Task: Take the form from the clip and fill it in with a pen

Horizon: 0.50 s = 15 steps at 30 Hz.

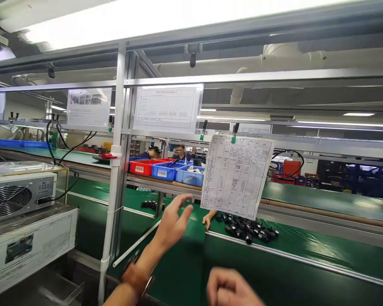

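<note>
The left hand (172, 224) is hovering in mid-air near the centre, its thumb and forefinger spread well apart and nothing visible between them, while a brown watch strap (135, 277) is circling the wrist. The right hand (231, 290) is curling its fingers inward at the near edge, blurred and partly cut off, so whether it is gripping anything cannot be told. To the right of the left hand, a handwritten paper form (238, 176) is hanging from a green-tipped black clip (235, 129), apart from both hands. Beyond the left hand, a light-blue bin (189, 178) is standing on a shelf, with a darker blue bin (164, 172) and a red bin (146, 166) lining up to its left. Below the form, small black parts (252, 231) are lying in a heap on a green conveyor belt (325, 246), and another person's hand (207, 221) is resting at the belt's edge just left of them. At the left, a white pole (114, 182) is standing between the bins and a grey fan-cooled unit (46, 191).
</note>
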Motion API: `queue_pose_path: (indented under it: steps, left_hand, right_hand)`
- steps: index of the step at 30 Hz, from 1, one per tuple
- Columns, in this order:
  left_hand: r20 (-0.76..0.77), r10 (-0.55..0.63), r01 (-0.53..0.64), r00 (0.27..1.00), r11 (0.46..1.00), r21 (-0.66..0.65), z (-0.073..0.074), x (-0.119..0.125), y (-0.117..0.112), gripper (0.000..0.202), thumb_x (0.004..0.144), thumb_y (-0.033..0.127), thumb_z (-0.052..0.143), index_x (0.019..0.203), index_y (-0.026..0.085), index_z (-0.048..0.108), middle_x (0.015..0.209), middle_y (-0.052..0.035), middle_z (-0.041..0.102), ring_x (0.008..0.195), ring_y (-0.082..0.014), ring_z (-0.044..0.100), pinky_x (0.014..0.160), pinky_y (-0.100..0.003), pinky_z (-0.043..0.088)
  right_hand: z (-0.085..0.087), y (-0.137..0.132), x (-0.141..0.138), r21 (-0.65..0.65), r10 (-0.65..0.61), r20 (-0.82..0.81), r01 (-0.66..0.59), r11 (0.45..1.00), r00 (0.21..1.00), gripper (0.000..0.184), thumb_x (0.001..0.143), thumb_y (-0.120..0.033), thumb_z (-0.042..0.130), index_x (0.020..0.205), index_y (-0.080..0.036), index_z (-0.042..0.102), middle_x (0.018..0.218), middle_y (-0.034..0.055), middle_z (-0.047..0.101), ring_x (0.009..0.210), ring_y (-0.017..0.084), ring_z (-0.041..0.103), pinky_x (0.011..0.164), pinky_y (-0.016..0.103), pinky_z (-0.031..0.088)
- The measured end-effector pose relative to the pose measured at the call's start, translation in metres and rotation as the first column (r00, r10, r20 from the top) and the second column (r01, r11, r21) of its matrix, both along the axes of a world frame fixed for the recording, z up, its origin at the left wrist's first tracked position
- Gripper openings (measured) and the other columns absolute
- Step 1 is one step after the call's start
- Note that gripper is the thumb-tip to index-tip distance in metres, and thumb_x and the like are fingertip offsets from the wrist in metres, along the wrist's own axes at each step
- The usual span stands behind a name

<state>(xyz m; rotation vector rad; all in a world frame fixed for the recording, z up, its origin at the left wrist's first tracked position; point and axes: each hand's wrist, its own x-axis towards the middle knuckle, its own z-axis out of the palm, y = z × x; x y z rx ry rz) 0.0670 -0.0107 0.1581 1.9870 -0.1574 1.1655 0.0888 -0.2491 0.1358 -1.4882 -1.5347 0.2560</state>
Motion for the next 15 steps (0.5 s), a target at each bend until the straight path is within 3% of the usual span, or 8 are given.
queue_pose_path:
  steps: [2,4,5,8,10,12,13,15]
  left_hand:
    - [0.105,0.004,-0.003,0.994,1.000,-0.006,0.043,0.026,-0.009,0.041,0.094,0.035,0.058,0.130,0.016,0.058,0.134,-0.0133,0.063,0.123,-0.0289,0.057,0.106,-0.046,0.046]
    - [0.144,-0.006,0.017,0.990,0.997,-0.072,0.077,0.051,-0.016,0.048,0.091,0.027,0.063,0.134,0.009,0.053,0.137,-0.0192,0.060,0.129,-0.0306,0.055,0.107,-0.047,0.045]
    - [0.141,-0.013,0.030,0.990,0.992,-0.126,0.092,0.062,-0.019,0.056,0.088,0.025,0.068,0.137,0.006,0.050,0.142,-0.0219,0.057,0.132,-0.0317,0.053,0.109,-0.048,0.044]
    - [0.110,-0.089,0.118,0.990,0.950,-0.289,0.118,0.088,-0.026,0.073,0.085,0.021,0.077,0.145,0.005,0.040,0.145,-0.0256,0.053,0.134,-0.0330,0.052,0.113,-0.048,0.040]
    - [0.060,-0.185,0.195,0.981,0.913,-0.359,0.122,0.099,-0.029,0.069,0.087,0.021,0.076,0.144,0.004,0.041,0.129,-0.0248,0.065,0.118,-0.0316,0.064,0.101,-0.045,0.051]
    - [0.014,-0.285,0.266,0.959,0.876,-0.403,0.118,0.103,-0.031,0.047,0.087,0.020,0.073,0.128,0.003,0.056,0.110,-0.0198,0.073,0.096,-0.0278,0.071,0.082,-0.037,0.057]
    - [-0.001,-0.329,0.298,0.944,0.856,-0.421,0.114,0.104,-0.031,0.032,0.087,0.019,0.072,0.115,0.004,0.064,0.101,-0.0170,0.075,0.087,-0.0257,0.071,0.074,-0.033,0.056]
    - [-0.007,-0.391,0.347,0.920,0.824,-0.448,0.107,0.102,-0.034,0.014,0.086,0.019,0.071,0.090,0.006,0.071,0.089,-0.0127,0.076,0.073,-0.0211,0.069,0.064,-0.027,0.051]
  right_hand:
    - [0.049,-0.009,0.026,0.087,-0.147,0.090,0.139,0.986,0.985,0.027,0.088,-0.052,0.066,0.088,-0.025,0.068,0.081,0.0044,0.065,0.076,0.022,0.063,0.066,0.037,0.052]
    - [0.109,-0.014,0.050,0.299,-0.419,0.285,0.335,0.893,0.862,0.030,0.089,-0.049,0.064,0.099,-0.022,0.069,0.086,0.0072,0.067,0.082,0.022,0.062,0.077,0.040,0.053]
    - [0.141,-0.014,0.061,0.427,-0.533,0.308,0.386,0.818,0.789,0.033,0.089,-0.049,0.063,0.105,-0.020,0.068,0.090,0.0088,0.068,0.083,0.023,0.062,0.079,0.042,0.053]
    - [0.226,-0.004,0.091,0.690,-0.779,0.295,0.440,0.574,0.554,0.039,0.090,-0.044,0.057,0.117,-0.017,0.065,0.110,0.0150,0.067,0.098,0.028,0.062,0.085,0.047,0.053]
    - [0.268,0.007,0.110,0.723,-0.865,0.324,0.490,0.487,0.383,0.038,0.090,-0.040,0.056,0.117,-0.015,0.064,0.118,0.0188,0.065,0.109,0.032,0.059,0.092,0.050,0.051]
    - [0.295,0.019,0.125,0.620,-0.862,0.405,0.601,0.503,0.304,0.030,0.093,-0.039,0.053,0.104,-0.014,0.065,0.110,0.0196,0.067,0.100,0.031,0.060,0.089,0.050,0.049]
    - [0.304,0.024,0.130,0.531,-0.837,0.436,0.656,0.535,0.330,0.028,0.095,-0.040,0.051,0.096,-0.015,0.065,0.103,0.0182,0.069,0.092,0.028,0.061,0.086,0.049,0.049]
    - [0.313,0.031,0.135,0.343,-0.775,0.415,0.707,0.619,0.477,0.029,0.098,-0.036,0.049,0.083,-0.017,0.063,0.094,0.0142,0.072,0.081,0.023,0.061,0.081,0.043,0.050]
